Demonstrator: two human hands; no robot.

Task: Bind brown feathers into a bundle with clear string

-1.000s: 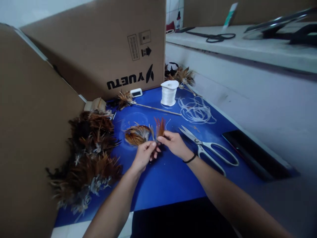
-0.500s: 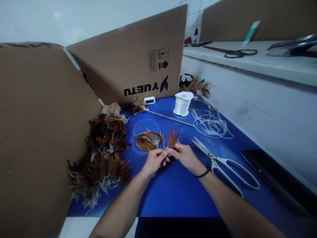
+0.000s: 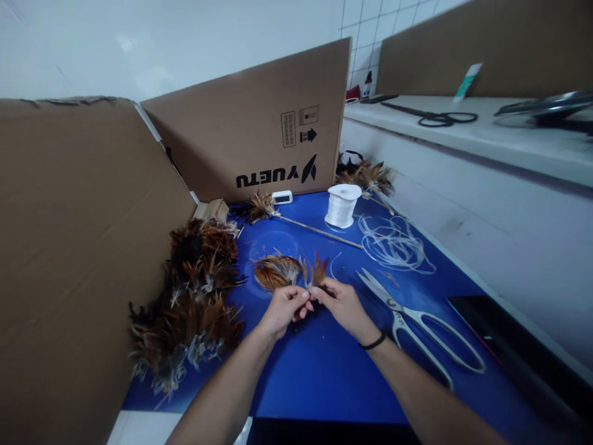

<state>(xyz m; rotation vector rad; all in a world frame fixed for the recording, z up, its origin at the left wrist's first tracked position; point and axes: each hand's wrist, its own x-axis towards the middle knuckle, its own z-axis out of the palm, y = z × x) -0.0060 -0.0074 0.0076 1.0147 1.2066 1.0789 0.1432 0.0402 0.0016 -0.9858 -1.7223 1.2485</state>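
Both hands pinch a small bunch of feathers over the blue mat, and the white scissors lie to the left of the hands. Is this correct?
Not quite. In the head view the white scissors lie to the right of the hands, beside the right hand, not to the left. The rest holds: left hand and right hand pinch the small bunch of feathers over the blue mat.

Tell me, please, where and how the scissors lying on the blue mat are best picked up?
Grip the scissors by the white loop handles, coming from the near right: the loops lie flat toward the person, right of the right hand, while the blades point away.
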